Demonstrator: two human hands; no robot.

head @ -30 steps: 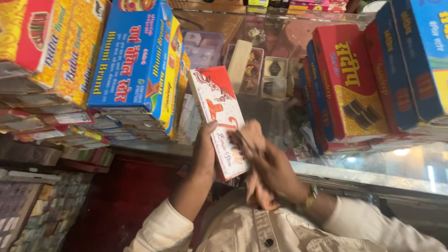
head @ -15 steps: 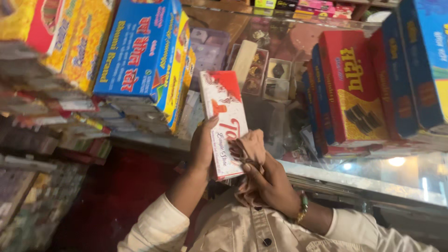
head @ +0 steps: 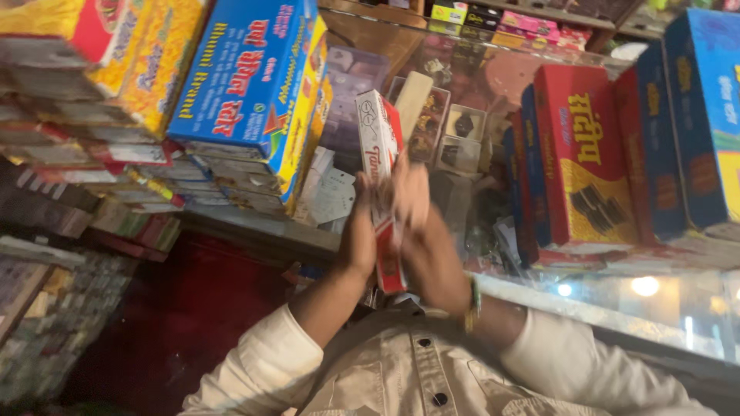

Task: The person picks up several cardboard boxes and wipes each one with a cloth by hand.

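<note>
Between your hands you have a red-and-white box [head: 379, 177] of printed cardboard with a slight sheen. The big blue box [head: 247, 77] beside it is glossy cardboard too, as is the red box [head: 582, 154]. Your worktop [head: 655, 300] is smooth, reflective glass. Your shirt [head: 401, 370] is matt cream woven cloth with dark plastic buttons

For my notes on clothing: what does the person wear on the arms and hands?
Both arms wear cream long sleeves, pushed up to leave the forearms bare. The right wrist carries a thin band of green and gold. The left hand and right hand are bare, without gloves.
</note>
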